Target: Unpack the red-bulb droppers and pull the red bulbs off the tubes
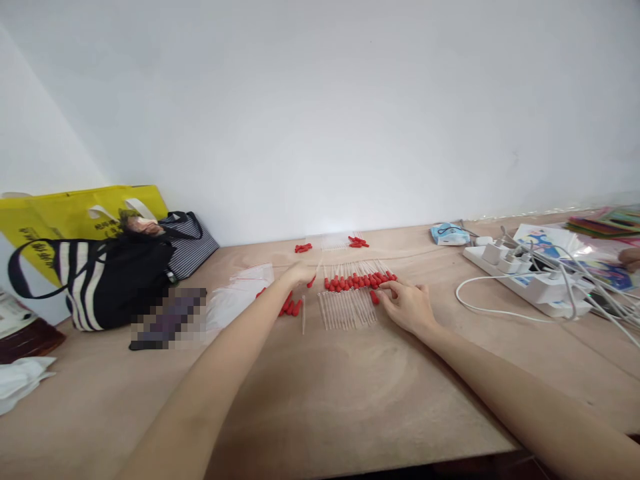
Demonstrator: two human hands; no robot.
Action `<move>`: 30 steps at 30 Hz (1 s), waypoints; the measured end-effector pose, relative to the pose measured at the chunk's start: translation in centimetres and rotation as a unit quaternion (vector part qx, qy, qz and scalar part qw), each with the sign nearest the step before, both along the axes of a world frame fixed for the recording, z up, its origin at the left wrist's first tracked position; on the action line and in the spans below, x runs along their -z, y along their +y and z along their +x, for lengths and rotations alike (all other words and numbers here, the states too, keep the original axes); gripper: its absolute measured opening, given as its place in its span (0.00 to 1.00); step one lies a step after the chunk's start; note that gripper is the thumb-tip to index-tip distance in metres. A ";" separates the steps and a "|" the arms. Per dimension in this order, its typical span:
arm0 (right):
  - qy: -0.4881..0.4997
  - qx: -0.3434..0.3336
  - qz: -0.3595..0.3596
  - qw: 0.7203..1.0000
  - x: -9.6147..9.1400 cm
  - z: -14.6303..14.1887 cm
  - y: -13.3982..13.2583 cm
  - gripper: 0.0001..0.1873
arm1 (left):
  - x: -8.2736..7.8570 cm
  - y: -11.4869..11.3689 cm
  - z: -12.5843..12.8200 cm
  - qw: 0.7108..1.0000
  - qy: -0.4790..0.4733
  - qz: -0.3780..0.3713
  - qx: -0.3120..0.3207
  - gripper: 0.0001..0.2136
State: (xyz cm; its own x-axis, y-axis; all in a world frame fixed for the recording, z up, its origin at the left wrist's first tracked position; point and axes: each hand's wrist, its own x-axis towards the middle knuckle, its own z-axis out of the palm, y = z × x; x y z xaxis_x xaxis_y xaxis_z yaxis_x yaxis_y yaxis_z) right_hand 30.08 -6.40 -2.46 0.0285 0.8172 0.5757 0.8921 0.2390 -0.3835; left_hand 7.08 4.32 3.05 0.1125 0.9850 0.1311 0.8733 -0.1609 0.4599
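Many droppers point(361, 281) are lying side by side near the middle of the counter point(300, 407), their red bulbs point(327, 283) seemingly fitted and pointing toward you. Taking that row as the dial's centre, your left hand point(299, 273) is sitting at nine o'clock and is seemingly pinching one tilted dropper point(311, 283). Your right hand point(409, 307) is resting at four o'clock, fingers bent, thumb and forefinger narrowly apart at the row's end, just beside a stray bulb point(375, 297); I cannot tell whether they are gripping anything.

Judging by the layout, the row is looking done, while bare tubes point(347, 311) are lying just nearer you, between six and seven o'clock. A lone tube point(303, 315) and some loose bulbs point(295, 307) are lying at eight o'clock, the bulbs partly behind your left arm. Farther off, at eleven, more back tubes point(335, 242) are lying between two bulb clusters point(303, 248), seemingly unfitted. Clear bags point(245, 283) are lying at nine, beyond that arm.
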 end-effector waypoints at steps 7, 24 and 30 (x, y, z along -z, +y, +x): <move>0.016 -0.138 0.104 0.985 -0.2 -0.9 -0.6 0.18 | 0.6 -8.4 -2.8 0.970 0.087 0.170 0.149 0.08; -0.114 -0.272 0.147 0.944 0.4 -5.2 -2.0 0.11 | 4.3 -11.6 -3.3 0.871 0.054 0.388 0.297 0.05; -0.117 -0.301 0.181 0.929 -0.1 -4.7 -2.7 0.10 | 3.9 -12.6 -3.7 0.842 0.089 0.427 0.318 0.06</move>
State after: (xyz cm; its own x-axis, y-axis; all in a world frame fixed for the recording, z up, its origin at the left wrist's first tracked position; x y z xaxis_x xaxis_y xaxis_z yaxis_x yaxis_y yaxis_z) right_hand 25.35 -9.09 -2.41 -0.5313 0.3963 0.7488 0.6044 0.7966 0.0073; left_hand 3.40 -8.24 -0.88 0.6746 0.2737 0.6855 0.5286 -0.8273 -0.1900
